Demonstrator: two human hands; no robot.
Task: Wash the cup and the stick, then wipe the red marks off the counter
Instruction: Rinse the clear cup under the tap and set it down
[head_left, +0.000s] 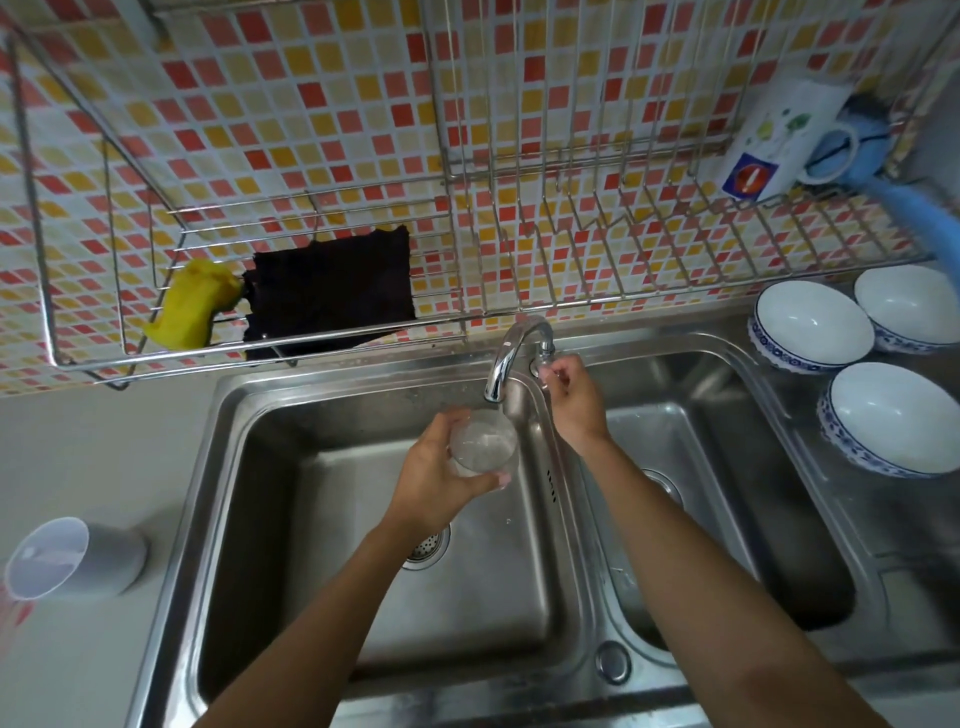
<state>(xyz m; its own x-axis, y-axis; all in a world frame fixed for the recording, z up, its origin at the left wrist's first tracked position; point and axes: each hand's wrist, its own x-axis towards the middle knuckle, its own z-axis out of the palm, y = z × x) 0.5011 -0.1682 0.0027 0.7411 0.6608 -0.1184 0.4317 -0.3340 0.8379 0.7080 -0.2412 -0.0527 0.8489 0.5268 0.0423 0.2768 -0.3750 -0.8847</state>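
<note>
Stainless double sink (244, 415) fills the middle, and the left basin is roomy below the faucet (511, 348). Left hand (434, 480) grips the clear cup (483, 441) right under the spout, well off the basin walls. Right hand (576, 402) curls round the tap handle (540, 361). Low overhead, the wire rack (322, 340) carries a yellow sponge (189, 306) and a black cloth (332, 291). Three bowls (810, 325) crowd the right drainboard. A grey tumbler (72, 556) lies on the left counter (78, 441), beside a reddish smear (13, 618).
</note>
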